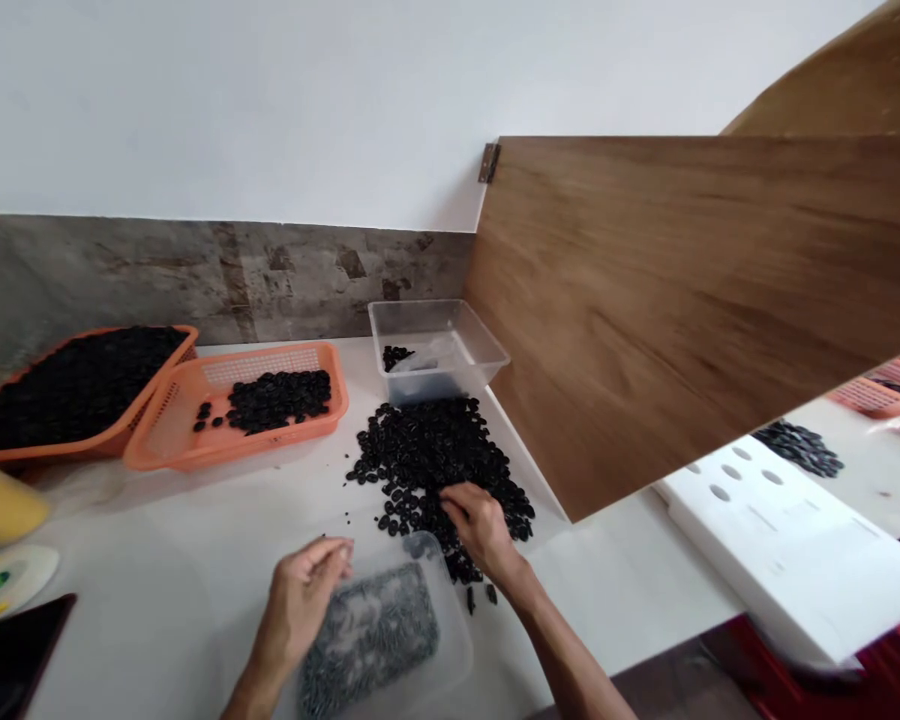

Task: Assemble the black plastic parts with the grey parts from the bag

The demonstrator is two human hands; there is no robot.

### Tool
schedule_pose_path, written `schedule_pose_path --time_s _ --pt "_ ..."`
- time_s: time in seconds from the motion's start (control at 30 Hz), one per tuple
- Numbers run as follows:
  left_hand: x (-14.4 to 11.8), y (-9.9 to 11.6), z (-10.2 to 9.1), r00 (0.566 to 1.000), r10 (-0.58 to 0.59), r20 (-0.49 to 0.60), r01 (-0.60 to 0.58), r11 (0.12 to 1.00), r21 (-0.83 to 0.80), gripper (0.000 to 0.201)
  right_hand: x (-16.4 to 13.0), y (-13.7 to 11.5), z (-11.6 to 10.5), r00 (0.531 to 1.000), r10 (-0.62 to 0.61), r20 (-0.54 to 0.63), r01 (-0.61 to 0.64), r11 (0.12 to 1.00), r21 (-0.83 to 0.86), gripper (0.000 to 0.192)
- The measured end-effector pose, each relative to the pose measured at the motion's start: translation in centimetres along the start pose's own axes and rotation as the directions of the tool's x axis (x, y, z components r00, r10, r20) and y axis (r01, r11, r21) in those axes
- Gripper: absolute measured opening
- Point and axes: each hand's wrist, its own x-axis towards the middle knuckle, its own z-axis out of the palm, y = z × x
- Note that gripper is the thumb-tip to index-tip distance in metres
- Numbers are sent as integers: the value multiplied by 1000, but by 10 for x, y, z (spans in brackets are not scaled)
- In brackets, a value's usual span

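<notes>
My left hand (298, 600) hovers over the left edge of a clear plastic box (454, 640), thumb and fingertips pinched together; whatever they hold is too small to make out. Inside that box lie many thin grey metal pieces (382, 625), like pins or screws. My right hand (484, 530) reaches into a spread heap of small black oval pieces (435, 450) just beyond the box. Its fingers are closed at the heap's near side, and their tips blend with the black pieces, so what they grip is hidden.
Behind the heap stands a clear bin (450, 380) with some black pieces. Orange baskets (337, 400) of black pieces are at left, near a yellow bottle (4, 505), a tape roll (15, 580) and a dark phone (19, 655). A wooden panel (645, 300) slants along the right; past it lies a white box (787, 540).
</notes>
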Motion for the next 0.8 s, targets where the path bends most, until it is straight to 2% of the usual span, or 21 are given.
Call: schedule_pose_path --time_s 0.1,0.2,0.3,0.4,0.53,0.7,0.77,0.8 --pt "-27 2 13 983 41 180 -71 984 164 28 47 -5 16 979 -125 164 138 988 -71 16" --pt "-40 0 20 943 72 324 -172 941 292 30 80 -13 34 914 -224 339 271 958 -98 11" --pt "-45 -11 24 912 85 402 -252 889 382 30 93 -15 52 847 -265 461 348 932 -103 7" --pt "-45 -24 24 892 96 442 -311 840 444 28 91 -10 66 821 -256 510 355 929 -106 12" --pt "-43 -35 25 865 114 488 -372 799 472 24 82 1 71 850 -214 481 280 958 -68 15" --pt "-40 -34 27 861 140 488 -387 804 452 26 75 2 59 930 -121 348 82 989 126 18" --pt "-39 -30 27 880 137 456 -346 842 414 32 71 -4 51 959 -58 276 -17 966 260 23" --pt "-39 -27 27 899 107 425 -279 887 367 36 68 -8 46 968 -28 248 -59 940 336 25"
